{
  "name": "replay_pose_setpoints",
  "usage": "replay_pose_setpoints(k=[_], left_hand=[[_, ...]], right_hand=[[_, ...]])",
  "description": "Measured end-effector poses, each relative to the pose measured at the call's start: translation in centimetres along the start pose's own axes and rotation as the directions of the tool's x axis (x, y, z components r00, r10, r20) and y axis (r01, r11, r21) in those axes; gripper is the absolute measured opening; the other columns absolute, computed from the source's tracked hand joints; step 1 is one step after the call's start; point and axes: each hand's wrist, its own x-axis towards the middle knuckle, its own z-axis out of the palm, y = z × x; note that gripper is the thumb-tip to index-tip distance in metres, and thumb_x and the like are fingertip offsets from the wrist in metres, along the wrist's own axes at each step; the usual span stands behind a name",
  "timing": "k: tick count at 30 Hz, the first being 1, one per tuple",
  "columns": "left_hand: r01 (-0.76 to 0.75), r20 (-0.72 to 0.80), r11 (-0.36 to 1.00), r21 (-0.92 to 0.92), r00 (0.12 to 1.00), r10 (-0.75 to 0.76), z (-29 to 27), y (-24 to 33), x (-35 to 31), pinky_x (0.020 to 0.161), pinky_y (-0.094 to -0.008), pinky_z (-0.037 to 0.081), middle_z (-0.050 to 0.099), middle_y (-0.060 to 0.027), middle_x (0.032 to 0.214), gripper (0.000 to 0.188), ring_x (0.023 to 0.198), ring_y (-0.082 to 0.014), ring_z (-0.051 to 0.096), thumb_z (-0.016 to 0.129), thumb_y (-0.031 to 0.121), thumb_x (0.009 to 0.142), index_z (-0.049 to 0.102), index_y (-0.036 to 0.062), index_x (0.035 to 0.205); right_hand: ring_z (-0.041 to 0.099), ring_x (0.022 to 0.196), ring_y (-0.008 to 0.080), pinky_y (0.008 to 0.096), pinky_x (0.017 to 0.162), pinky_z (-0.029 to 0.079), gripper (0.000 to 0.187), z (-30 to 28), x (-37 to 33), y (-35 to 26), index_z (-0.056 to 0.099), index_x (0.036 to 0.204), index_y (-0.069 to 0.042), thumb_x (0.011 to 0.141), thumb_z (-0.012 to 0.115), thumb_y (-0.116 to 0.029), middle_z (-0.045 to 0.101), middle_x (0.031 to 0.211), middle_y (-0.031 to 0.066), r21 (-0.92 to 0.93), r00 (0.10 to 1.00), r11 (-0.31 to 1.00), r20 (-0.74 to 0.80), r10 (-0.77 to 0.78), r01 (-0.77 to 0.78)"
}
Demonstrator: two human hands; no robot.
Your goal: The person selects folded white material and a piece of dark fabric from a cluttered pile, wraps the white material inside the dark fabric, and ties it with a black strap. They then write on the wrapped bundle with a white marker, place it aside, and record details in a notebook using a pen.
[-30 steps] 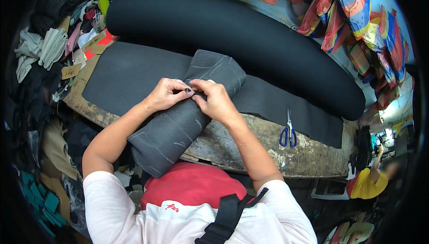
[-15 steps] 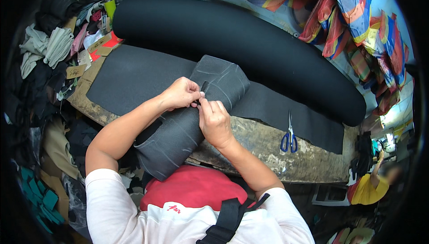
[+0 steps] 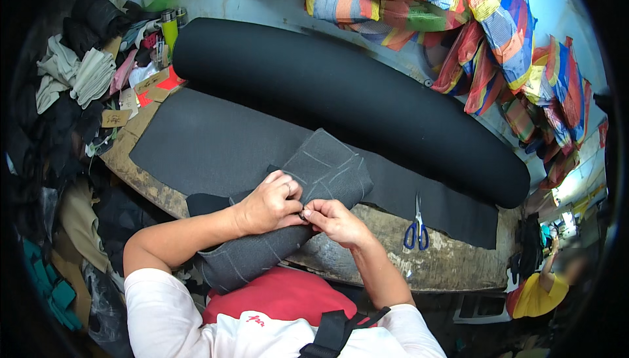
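A bundle of dark grey fabric (image 3: 321, 165) with pale chalk lines lies across the table's near edge, one end hanging toward me. Over its middle, my left hand (image 3: 268, 206) is closed, the wrist resting along the cloth. My right hand (image 3: 339, 222) meets it from the right, thumb and fingertips pinched together. Between the two sets of fingertips shows a bit of thin black strip (image 3: 303, 214); most of it is hidden by the fingers. The bundle looks drawn in at that spot. Blue-handled scissors (image 3: 417, 232) lie to the right, apart from both hands.
A thick black fabric roll (image 3: 341, 99) spans the table's back, with a flat dark sheet (image 3: 209, 122) before it. Worn wooden tabletop (image 3: 386, 233) shows near me. Cloth scraps (image 3: 78, 115) pile up left; colourful mesh bags (image 3: 491, 50) hang right. A person in yellow (image 3: 547, 296) is far right.
Both hands have come nearer me along the bundle, and its middle now looks squeezed narrower. The left hand lies flatter across it. The whole view has shifted slightly.
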Motion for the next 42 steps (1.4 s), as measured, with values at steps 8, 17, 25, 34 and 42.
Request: replay_pose_setpoints(k=[8, 17, 25, 34, 42], left_hand=[[-0.032, 0.229, 0.995, -0.091, 0.972, 0.052, -1.2, 0.1, -0.5, 0.062, -0.0367, 0.047, 0.055, -0.0073, 0.065, 0.017, 0.066, -0.024, 0.058, 0.066, 0.018, 0.072, 0.06, 0.0055, 0.063], [0.195, 0.283, 0.92, -0.341, 0.954, -0.097, -1.3, -0.7, -1.8, 0.07, -0.0356, 0.048, 0.06, -0.0106, 0.069, 0.017, 0.07, -0.0259, 0.058, 0.063, 0.015, 0.074, 0.062, 0.0018, 0.064], [0.707, 0.631, 0.196, -0.679, 0.7, -0.335, 0.1, -2.2, -0.6, 0.08, -0.0271, 0.047, 0.068, -0.0071, 0.087, 0.019, 0.082, -0.0127, 0.06, 0.061, 0.015, 0.089, 0.068, -0.0014, 0.082], [0.799, 0.596, 0.216, -0.561, 0.571, -0.564, 0.0, -0.3, -0.2, 0.072, -0.0201, 0.047, 0.069, -0.0062, 0.089, 0.029, 0.081, -0.008, 0.061, 0.069, 0.011, 0.083, 0.066, -0.0011, 0.11], [0.832, 0.495, 0.223, -0.508, 0.494, -0.715, 1.7, 1.2, 1.1, 0.057, -0.0199, 0.041, 0.064, -0.0032, 0.074, 0.019, 0.063, -0.0053, 0.054, 0.062, 0.007, 0.085, 0.055, 0.0009, 0.101]], right_hand=[[0.053, 0.064, 0.0061, 0.0236, 0.058, 0.045, 0.013, 0.8, -0.8, -0.5, 0.068, 0.09, 0.004, 0.082, 0.066, -0.007, 0.064, 0.071, 0.0011, -0.107, 0.981, 0.988, -0.15, -0.124, 0.108], [0.066, 0.067, 0.0239, 0.0326, 0.062, 0.05, 0.012, 1.3, -2.3, 0.7, 0.068, 0.08, 0.0, 0.076, 0.069, -0.012, 0.066, 0.072, 0.015, -0.624, 0.866, 0.778, -0.347, -0.361, 0.074], [0.062, 0.066, 0.0307, 0.0388, 0.061, 0.049, 0.016, 2.3, -1.1, 1.3, 0.065, 0.077, 0.001, 0.077, 0.067, -0.015, 0.061, 0.071, 0.0166, -0.604, 0.805, 0.792, -0.426, -0.413, 0.087], [0.061, 0.077, 0.0323, 0.0383, 0.071, 0.049, 0.012, 1.1, -2.4, 2.4, 0.064, 0.09, 0.0, 0.081, 0.06, -0.006, 0.061, 0.081, 0.0157, -0.518, 0.826, 0.802, -0.282, -0.488, 0.297], [0.061, 0.072, 0.0219, 0.0312, 0.063, 0.048, 0.013, 2.5, -2.9, 3.2, 0.066, 0.091, -0.002, 0.078, 0.063, -0.001, 0.063, 0.081, 0.0106, -0.573, 0.492, 0.568, -0.301, -0.817, 0.592]])
